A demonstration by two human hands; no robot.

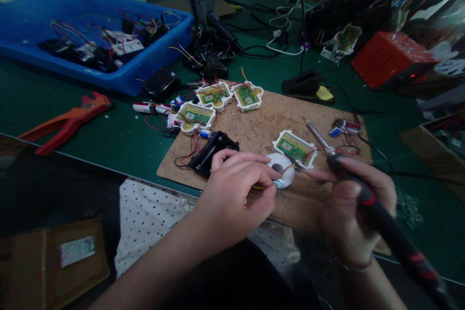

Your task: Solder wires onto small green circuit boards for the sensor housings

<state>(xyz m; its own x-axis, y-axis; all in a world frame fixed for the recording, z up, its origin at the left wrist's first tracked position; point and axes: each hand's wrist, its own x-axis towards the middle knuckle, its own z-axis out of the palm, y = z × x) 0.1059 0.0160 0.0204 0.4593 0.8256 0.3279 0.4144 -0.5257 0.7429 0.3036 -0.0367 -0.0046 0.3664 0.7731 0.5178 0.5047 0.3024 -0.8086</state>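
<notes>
My right hand (354,203) grips a black and red soldering iron (366,198), its metal tip pointing up and left over the board. My left hand (241,189) is closed in a pinch, with a thin yellow wire (289,170) showing at its fingertips. Those fingertips lie over a white spool of solder (281,162); a thin strand hangs below it. Just behind the spool sits a white housing with a green circuit board (294,147), red and dark wires running from its right side. A black plastic case (214,151) lies beside my left hand.
Several white housings (195,117) with circuit boards lie at the back left of the brown board (261,116). A blue bin (145,65) of wired parts, orange-handled pliers (72,118), an iron stand (305,85), a red box (392,58) and cables surround it.
</notes>
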